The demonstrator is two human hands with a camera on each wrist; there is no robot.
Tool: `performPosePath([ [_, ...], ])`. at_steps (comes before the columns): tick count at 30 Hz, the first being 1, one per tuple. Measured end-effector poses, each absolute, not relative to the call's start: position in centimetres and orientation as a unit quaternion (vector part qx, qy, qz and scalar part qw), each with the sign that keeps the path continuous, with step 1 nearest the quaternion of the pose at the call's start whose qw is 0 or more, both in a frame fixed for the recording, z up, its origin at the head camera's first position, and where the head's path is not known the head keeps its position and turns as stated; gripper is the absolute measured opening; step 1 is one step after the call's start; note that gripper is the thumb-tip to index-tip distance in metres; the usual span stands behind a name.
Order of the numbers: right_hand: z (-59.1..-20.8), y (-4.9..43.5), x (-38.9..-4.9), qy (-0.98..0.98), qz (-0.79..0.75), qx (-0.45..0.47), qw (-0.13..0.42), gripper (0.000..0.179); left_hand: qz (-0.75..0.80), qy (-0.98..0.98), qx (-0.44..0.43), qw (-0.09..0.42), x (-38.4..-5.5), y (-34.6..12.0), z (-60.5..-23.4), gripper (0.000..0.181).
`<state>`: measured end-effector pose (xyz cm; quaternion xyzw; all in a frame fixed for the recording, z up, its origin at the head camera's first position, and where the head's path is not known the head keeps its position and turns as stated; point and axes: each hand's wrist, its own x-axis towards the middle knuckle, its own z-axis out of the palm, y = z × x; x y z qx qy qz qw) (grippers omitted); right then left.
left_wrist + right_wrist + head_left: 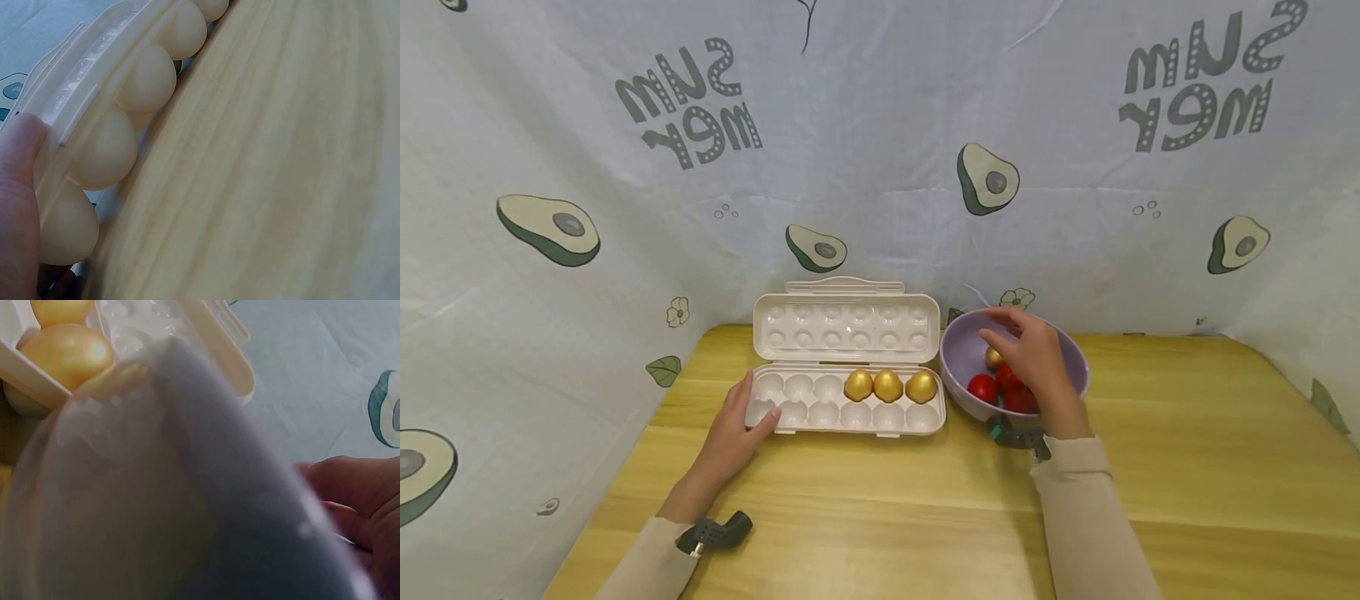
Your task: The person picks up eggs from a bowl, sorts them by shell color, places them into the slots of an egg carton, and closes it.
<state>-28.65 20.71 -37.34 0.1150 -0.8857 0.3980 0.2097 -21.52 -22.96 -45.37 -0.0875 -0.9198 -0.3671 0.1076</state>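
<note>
A white plastic egg carton (883, 421) lies with its lid folded back, and three golden eggs (887, 386) sit towards the right of its far row. My left hand (735, 423) holds the carton's left end; the thumb (22, 150) lies on its rim in the left wrist view. Above the purple bowl (953, 358) is my right hand (1028, 350), thumb and fingers apart and nothing between them. In the bowl are several red balls (982, 387) and a golden egg (993, 358). The bowl's blurred wall (187, 487) hides part of that hand in the right wrist view.
The carton's raised lid (846, 327) stands close to the patterned cloth (880, 167) behind the table. Bowl and carton are side by side, nearly touching. Bare wooden table (865, 508) stretches in front of them.
</note>
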Motion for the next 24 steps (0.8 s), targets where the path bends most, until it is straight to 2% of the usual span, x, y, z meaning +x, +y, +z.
performPosePath([
  [11, -37.65, 21.49, -28.58, -0.916, 0.368, 0.092, 0.133, 0.041, -0.372, -0.918, -0.089, 0.107, -21.4, -22.95, -45.3, 0.085],
  [24, -38.09, 21.64, -28.55, -0.929, 0.344, 0.081, 0.111, 0.037, -0.372, -0.918, -0.087, 0.106, -21.39, -22.9, -45.19, 0.085],
])
